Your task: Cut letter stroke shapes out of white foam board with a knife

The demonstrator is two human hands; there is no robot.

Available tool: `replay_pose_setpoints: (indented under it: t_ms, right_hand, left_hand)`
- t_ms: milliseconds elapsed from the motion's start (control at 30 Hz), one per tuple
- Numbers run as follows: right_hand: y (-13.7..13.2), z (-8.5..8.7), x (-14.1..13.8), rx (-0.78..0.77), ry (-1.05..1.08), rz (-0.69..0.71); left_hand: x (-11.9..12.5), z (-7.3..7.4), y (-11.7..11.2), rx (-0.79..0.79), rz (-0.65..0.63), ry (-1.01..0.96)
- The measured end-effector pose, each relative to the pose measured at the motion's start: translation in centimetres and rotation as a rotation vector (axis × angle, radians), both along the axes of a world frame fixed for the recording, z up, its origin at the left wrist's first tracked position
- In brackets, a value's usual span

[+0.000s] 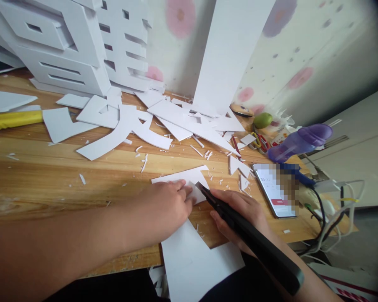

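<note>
My left hand (pixel 166 205) lies flat on a white foam sheet (pixel 195 260), fingers together, pressing it onto the wooden table (pixel 50 176). The sheet runs from under that hand over the table's near edge toward me. My right hand (pixel 239 209) is closed around a black utility knife (pixel 252 237). The knife's tip touches the sheet just right of my left fingertips. Its long black handle points back toward my right forearm.
White foam offcuts (pixel 126 126) and small shavings cover the middle and back of the table. Cut-out white foam panels (pixel 66 46) lean at the back left. A tall white strip (pixel 227 54) stands against the wall. A phone (pixel 275 188), purple bottle (pixel 299 142), cables and a yellow tool (pixel 12 119) lie around.
</note>
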State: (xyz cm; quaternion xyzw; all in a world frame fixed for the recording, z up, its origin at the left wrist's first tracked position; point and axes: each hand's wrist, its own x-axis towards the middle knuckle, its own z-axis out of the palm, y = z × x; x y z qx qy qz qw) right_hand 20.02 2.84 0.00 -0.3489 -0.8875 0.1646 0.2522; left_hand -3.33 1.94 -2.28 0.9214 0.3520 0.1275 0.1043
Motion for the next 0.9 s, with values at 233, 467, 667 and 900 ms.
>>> replay_pose_setpoints:
  t_ms: [233,467,667,900]
  right_hand:
    - [-0.2,0.4,0.0,0.004,-0.03,0.003]
    - [-0.5,0.5,0.3,-0.02,-0.03,0.009]
    - [-1.0,0.5,0.6,-0.024,-0.023,0.025]
    - [-1.2,0.7,0.8,-0.016,-0.018,0.056]
  left_hand:
    - [0.9,0.4,0.0,-0.055,0.066,0.133]
    - [1.0,-0.3,0.1,-0.018,0.119,0.104]
    - [1.3,0.0,0.0,0.148,0.108,0.287]
    - [1.3,0.3,-0.2,0.145,0.115,0.312]
